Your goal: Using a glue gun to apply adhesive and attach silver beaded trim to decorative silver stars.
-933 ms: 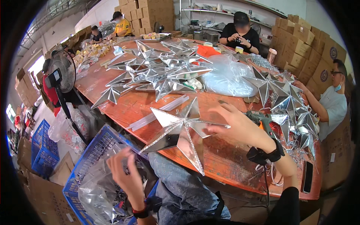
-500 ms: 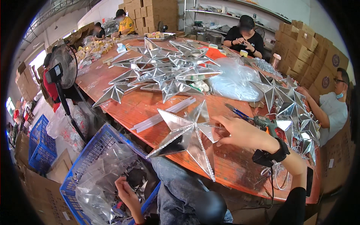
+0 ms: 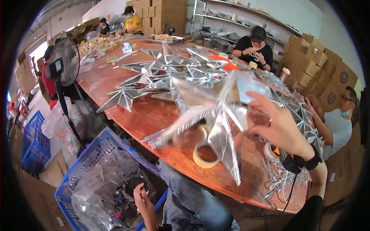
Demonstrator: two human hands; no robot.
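My right hand point(image 3: 275, 121) pinches a large silver foil star point(image 3: 216, 109) by one side point and holds it tilted above the table. The star has beaded ridges and is slightly blurred. Two tape rolls, one a wide yellowish ring point(image 3: 205, 155), are on the table below the star; the second is partly hidden behind it. By the near edge of the blue crate, my left hand point(image 3: 145, 206) has its fingers curled together, with a tiny pale bit at the fingertips. Inside the crate point(image 3: 83, 156), a clear plastic bag point(image 3: 92, 192) contains shiny silver scraps.
Many silver stars point(image 3: 165, 73) are piled across the red-brown table point(image 3: 131, 119). Tangled silver trim point(image 3: 277, 177) and a black cable lie at the right. A standing fan point(image 3: 65, 63) is left of the table. Several people sit around it, with cardboard boxes point(image 3: 308, 57) behind.
The star has risen off the table and moved right with my right hand. Tape rolls now show beneath it. My left hand has shifted slightly right and down by the crate.
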